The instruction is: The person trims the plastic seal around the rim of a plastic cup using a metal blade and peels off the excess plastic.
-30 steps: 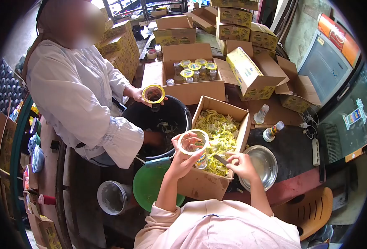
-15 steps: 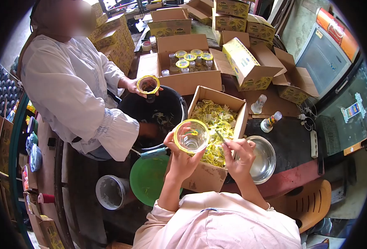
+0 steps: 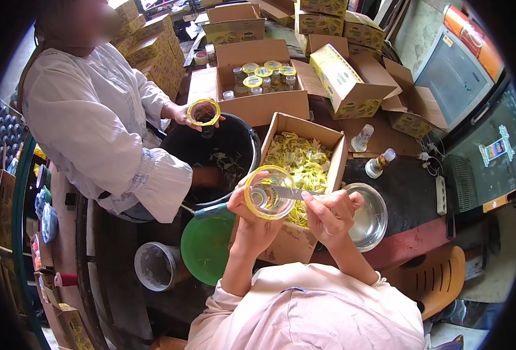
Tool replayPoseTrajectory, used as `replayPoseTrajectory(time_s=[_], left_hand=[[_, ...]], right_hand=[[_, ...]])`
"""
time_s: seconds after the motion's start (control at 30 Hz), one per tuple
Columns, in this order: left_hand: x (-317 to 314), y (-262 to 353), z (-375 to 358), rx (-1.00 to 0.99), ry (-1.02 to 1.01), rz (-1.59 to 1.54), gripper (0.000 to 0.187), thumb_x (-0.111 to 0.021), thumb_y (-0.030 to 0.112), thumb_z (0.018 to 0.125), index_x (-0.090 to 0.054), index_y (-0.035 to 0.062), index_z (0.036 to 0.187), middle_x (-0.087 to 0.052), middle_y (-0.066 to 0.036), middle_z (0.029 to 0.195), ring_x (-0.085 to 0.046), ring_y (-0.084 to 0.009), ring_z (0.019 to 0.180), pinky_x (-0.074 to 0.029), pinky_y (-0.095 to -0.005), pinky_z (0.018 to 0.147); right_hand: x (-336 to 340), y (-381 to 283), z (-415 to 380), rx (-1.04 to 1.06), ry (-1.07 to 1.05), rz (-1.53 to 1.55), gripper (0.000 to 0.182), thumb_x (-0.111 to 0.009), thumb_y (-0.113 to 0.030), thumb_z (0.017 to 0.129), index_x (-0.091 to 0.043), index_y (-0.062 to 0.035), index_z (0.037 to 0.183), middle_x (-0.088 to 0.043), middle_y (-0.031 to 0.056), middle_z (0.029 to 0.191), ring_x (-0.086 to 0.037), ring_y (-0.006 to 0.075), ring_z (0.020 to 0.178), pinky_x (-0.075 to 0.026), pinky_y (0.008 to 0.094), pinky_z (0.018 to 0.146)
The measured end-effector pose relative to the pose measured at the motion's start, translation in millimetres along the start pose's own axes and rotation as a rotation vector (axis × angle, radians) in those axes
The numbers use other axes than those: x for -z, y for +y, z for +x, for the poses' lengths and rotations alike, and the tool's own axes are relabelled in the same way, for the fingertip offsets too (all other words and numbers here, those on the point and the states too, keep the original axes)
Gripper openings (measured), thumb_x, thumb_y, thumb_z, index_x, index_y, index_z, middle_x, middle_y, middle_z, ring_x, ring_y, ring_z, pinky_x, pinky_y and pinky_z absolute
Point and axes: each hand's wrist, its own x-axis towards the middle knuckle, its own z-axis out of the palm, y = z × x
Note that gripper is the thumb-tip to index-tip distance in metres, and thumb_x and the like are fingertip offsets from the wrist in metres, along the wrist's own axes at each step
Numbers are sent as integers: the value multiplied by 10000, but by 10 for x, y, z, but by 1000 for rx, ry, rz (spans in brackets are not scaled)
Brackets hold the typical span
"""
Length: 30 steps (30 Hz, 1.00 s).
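Observation:
My left hand (image 3: 251, 226) is wrapped round a clear plastic cup (image 3: 262, 205) with a yellow rim, its mouth tilted toward me. Pinched in my right hand (image 3: 331, 214) is a small knife (image 3: 288, 193); the flat blade lies across the right side of the cup's rim, its tip over the opening. Just beyond both hands stands a cardboard box (image 3: 340, 166) heaped with yellow and clear plastic scraps (image 3: 296, 156). A metal bowl (image 3: 377, 228) sits right of my right hand. Below my left hand is a green basin (image 3: 202, 254).
Across from me a co-worker's hand (image 3: 182, 115) holds a yellow-rimmed cup (image 3: 204, 112) over a black bucket (image 3: 254, 154). Behind stands an open carton (image 3: 269, 109) of yellow-lidded cups. Two stacks of clear cups (image 3: 362, 138) stand at right, near a power strip (image 3: 441, 195).
My right hand has moved left and turned, bringing the knife blade across the cup's rim. The cup in my left hand has tilted slightly. The co-worker's held cup has shifted slightly.

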Motion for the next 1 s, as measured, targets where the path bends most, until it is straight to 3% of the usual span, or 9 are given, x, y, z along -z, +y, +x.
replayPoseTrajectory(time_s=[0.2,0.3,0.33,0.4,0.47,0.57,0.77,0.87,1.0], left_hand=[[-4,-15,5,-12,37,-53,683,-698,54,712,-161,62,1134,-389,-166,1177,-436,-307,1043,-345,-437,892],[48,-46,-8,7,17,-6,696,-698,43,706,-170,46,1159,-360,-160,1185,-416,-302,1057,-333,-426,897],[61,-44,-10,10,27,7,694,-691,10,702,-174,45,1164,-357,-148,1182,-436,-274,1054,-357,-387,888],[72,-34,-7,18,49,28,695,-677,-54,695,-183,42,1173,-352,-126,1175,-477,-218,1049,-404,-307,871],[79,-77,-35,4,25,10,724,-695,2,695,-190,30,1213,-295,-137,1193,-396,-258,1083,-350,-360,889],[44,-130,-90,17,35,-126,722,-707,54,703,-193,34,1210,-299,-134,1191,-372,-271,1082,-311,-380,902],[79,-68,-91,32,35,-120,711,-711,89,713,-177,54,1181,-346,-127,1176,-402,-258,1044,-304,-382,887],[92,-45,-110,18,22,-69,728,-712,97,714,-164,53,1191,-349,-127,1175,-407,-256,1037,-305,-388,878],[103,-25,-120,21,-21,2,754,-715,97,715,-141,55,1202,-359,-133,1180,-413,-266,1034,-306,-405,877]], right_hand=[[-5,-2,93,-190,-16,-47,206,-725,-46,642,-687,-139,821,-517,-44,630,-452,97,568,-265,292,676],[-20,119,-64,-443,-111,235,142,-710,-28,654,-676,-94,775,-526,-5,590,-468,118,535,-318,279,640],[-30,198,-241,-507,-257,292,191,-703,-83,682,-692,-88,872,-582,4,620,-546,112,552,-370,294,666],[-22,225,-481,-653,-516,508,212,-710,-60,679,-693,-56,890,-611,24,631,-525,72,527,-392,256,558],[-91,224,-838,-828,-695,703,292,-721,-67,684,-675,-17,968,-651,48,669,-528,25,541,-433,204,487],[-66,122,-972,-918,-831,635,257,-705,-111,698,-678,-29,939,-667,48,678,-591,77,540,-463,261,626],[-170,175,-1253,-563,-766,213,155,-713,-222,659,-663,-124,769,-646,-15,649,-599,145,666,-261,348,783],[-143,224,-1200,-723,-918,260,199,-732,-243,625,-648,-135,770,-630,-27,643,-588,163,747,-285,358,783],[-173,286,-1170,-658,-838,195,230,-739,-264,631,-651,-99,765,-630,27,695,-580,181,696,-322,356,766]])
